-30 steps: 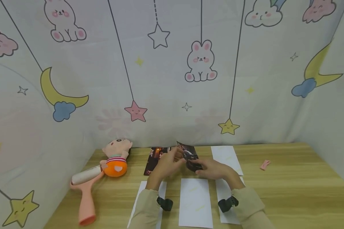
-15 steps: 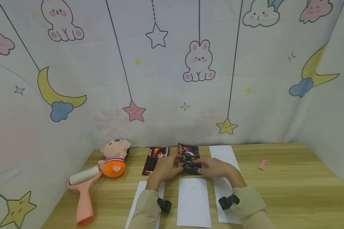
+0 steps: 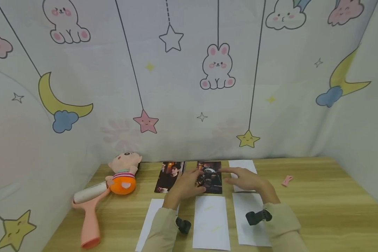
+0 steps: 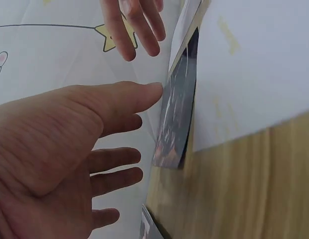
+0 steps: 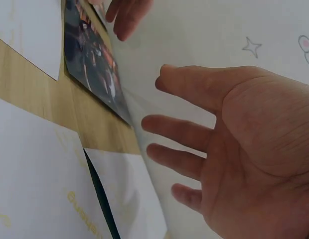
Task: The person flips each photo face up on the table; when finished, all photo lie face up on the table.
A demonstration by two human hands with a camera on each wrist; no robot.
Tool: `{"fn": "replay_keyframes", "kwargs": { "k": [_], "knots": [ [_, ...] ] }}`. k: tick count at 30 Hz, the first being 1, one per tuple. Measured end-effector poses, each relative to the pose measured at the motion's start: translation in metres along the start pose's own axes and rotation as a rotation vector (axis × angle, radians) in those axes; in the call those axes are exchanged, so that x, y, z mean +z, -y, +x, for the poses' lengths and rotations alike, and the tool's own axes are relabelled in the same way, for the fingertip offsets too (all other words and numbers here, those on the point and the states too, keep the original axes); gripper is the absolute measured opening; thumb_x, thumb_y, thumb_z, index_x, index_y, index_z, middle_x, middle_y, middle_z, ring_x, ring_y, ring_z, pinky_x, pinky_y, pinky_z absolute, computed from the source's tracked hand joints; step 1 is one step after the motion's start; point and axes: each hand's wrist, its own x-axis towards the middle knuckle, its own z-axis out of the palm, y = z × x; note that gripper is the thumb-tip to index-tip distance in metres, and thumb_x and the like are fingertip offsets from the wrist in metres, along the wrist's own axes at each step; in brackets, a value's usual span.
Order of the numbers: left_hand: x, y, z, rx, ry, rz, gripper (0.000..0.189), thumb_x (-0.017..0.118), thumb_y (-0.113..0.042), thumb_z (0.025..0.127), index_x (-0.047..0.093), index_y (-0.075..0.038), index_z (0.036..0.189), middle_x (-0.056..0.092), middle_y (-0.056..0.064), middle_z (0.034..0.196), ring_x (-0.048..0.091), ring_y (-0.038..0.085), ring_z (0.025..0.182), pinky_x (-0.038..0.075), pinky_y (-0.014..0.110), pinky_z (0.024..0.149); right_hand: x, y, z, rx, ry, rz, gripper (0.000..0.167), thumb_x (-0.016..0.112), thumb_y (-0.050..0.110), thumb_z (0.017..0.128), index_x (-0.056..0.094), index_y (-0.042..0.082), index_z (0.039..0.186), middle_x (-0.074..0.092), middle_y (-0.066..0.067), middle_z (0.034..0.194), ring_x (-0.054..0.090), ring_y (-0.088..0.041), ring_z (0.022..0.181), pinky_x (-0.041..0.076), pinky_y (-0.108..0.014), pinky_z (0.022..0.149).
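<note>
A glossy photo of a motorcycle lies flat at the back middle of the table. My left hand is over its left edge with fingers extended; in the left wrist view the thumb tip is close to the photo, and whether it touches I cannot tell. My right hand hovers by the photo's right edge, fingers loosely spread, holding nothing. To the left lies a photo of a person in dark clothes, partly behind my left hand. Under my right hand is a white sheet, partly hidden.
Three white sheets line the front: left, middle and right. A pink-handled roller and a plush toy in orange sit at left. A small pink bow lies at right. A printed curtain hangs behind.
The motorcycle photo, earlier tilted up between both hands, has gone down flat on the table. My right hand has let go and moved right; the left has stayed near its edge.
</note>
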Motion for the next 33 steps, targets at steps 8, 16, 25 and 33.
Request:
{"fn": "replay_keyframes", "kwargs": {
  "k": [8,16,25,33],
  "knots": [
    [0.005,-0.034,0.022,0.044,0.037,0.016,0.054,0.072,-0.034,0.091,0.058,-0.011,0.137,0.052,0.013,0.146,0.045,0.035,0.136,0.029,0.06,0.112,-0.017,-0.018,-0.016,0.033,-0.045,0.142,0.048,0.053,0.024,0.104,0.048,0.003,0.146,0.043,-0.025,0.15,0.035,-0.048,0.139,0.032,-0.065,0.107],
    [0.026,-0.063,0.037,0.051,0.066,0.001,0.058,0.07,-0.034,0.089,0.056,-0.012,0.141,0.055,0.006,0.144,0.048,0.028,0.135,0.024,0.061,0.114,-0.034,-0.037,-0.044,0.156,-0.019,0.217,0.052,0.054,0.021,0.103,0.042,0.001,0.149,0.036,-0.033,0.151,0.031,-0.054,0.139,0.032,-0.066,0.106],
    [0.053,-0.083,0.048,-0.016,0.086,0.11,0.064,0.076,-0.04,0.084,0.056,-0.023,0.142,0.061,-0.005,0.138,0.053,0.022,0.131,0.022,0.063,0.114,-0.032,-0.057,-0.06,0.226,0.002,0.219,0.052,0.053,0.005,0.099,0.041,-0.001,0.149,0.044,-0.039,0.141,0.04,-0.055,0.133,0.035,-0.065,0.105],
    [0.051,-0.087,0.053,-0.013,0.097,0.165,0.065,0.076,-0.042,0.086,0.053,-0.021,0.144,0.061,-0.002,0.138,0.055,0.02,0.129,0.02,0.061,0.116,-0.036,-0.054,-0.059,0.21,0.002,0.22,0.055,0.051,0.002,0.097,0.039,0.0,0.15,0.048,-0.038,0.139,0.041,-0.054,0.133,0.031,-0.069,0.104]
  ]
}}
